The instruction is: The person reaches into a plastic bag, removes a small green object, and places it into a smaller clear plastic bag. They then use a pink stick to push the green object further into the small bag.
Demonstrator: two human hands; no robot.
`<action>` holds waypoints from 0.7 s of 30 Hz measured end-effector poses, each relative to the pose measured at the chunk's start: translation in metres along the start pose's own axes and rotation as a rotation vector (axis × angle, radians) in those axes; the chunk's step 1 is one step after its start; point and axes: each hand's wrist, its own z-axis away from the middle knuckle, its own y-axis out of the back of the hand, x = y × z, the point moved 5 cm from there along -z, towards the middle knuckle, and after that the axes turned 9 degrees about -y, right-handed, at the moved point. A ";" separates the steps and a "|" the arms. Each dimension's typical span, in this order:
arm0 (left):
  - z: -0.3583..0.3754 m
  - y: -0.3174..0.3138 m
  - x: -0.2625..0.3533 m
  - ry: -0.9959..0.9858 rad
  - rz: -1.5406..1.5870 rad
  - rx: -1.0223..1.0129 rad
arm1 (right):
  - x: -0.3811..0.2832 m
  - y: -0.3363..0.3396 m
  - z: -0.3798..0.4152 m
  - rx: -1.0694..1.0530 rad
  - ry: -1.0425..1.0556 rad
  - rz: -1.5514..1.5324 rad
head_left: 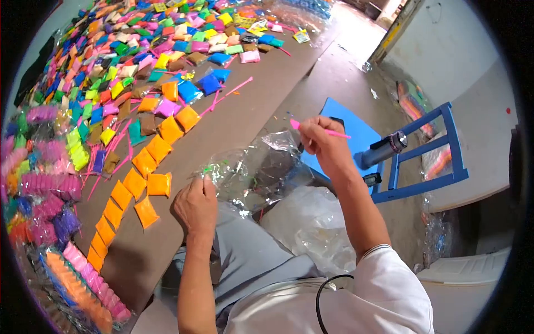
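My right hand (325,145) is raised over my lap, its fingers closed around a thin pink plastic stick (338,134) with a wider flat end. At the table's edge, my left hand (196,205) pinches the rim of a clear plastic bag (253,172). The bag spreads crumpled over my lap, with small green bits near the pinched rim. Beside my left hand, orange packets (134,182) lie in a bent row on the brown table (245,103). Two of them, one a squarish orange packet (159,185), sit just off the row, nearest the hand.
A large pile of small coloured packets (139,42) covers the table's far side. Bagged stacks of packets (53,186) line the left. To the right stands a blue chair (425,150) with a dark bottle (384,149) on it. White plastic (311,222) bunches beside my leg.
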 end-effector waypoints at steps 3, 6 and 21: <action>-0.001 0.001 0.002 0.007 -0.022 0.008 | 0.032 0.009 0.026 -0.111 -0.058 0.046; -0.001 0.001 0.003 0.003 -0.033 -0.011 | 0.076 0.004 0.049 -0.223 -0.105 0.094; 0.000 -0.006 0.000 0.004 -0.099 -0.048 | 0.120 -0.069 0.039 0.014 0.108 0.680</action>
